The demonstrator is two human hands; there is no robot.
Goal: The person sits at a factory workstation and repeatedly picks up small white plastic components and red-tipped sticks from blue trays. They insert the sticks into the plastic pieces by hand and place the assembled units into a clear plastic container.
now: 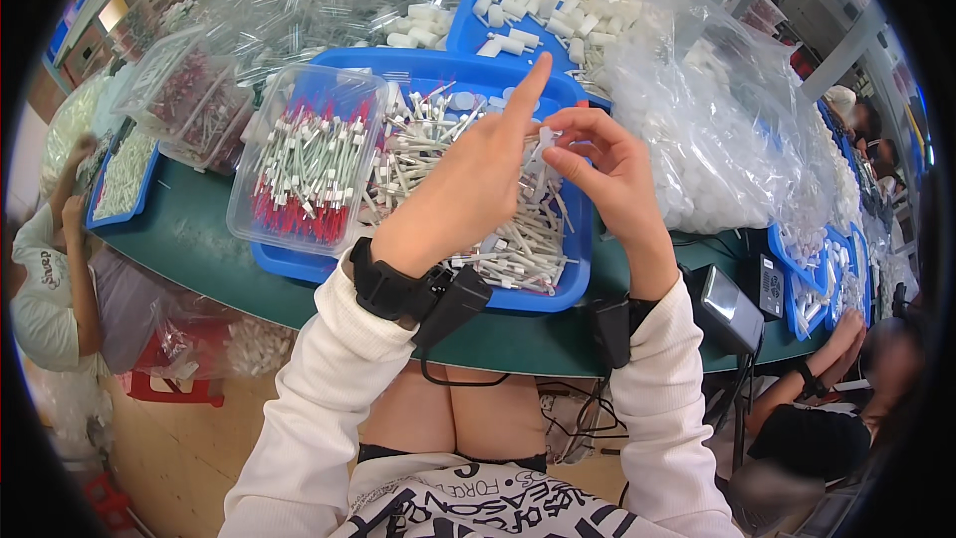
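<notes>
Over the blue tray (581, 269), my left hand (463, 184) has its index finger stretched out. Its other fingers curl away from view, so what they hold is hidden. Facing it, my right hand (617, 179) pinches with thumb and fingertips at a small whitish, see-through plastic piece (544, 146) between the two hands. Beneath them lie many thin white sticks with small caps (518, 249), heaped in the tray. A clear plastic box (239, 204), resting on the tray's left part, holds bundled white sticks with red ends (309, 164).
Behind stands another blue tray (468, 25) with white cylinders. A clear bag (687, 139) of white pieces bulges at right, near a silver-and-black device (732, 309). Stacked clear boxes (189, 100) stand at left. Other people sit at both sides of the green table (189, 229).
</notes>
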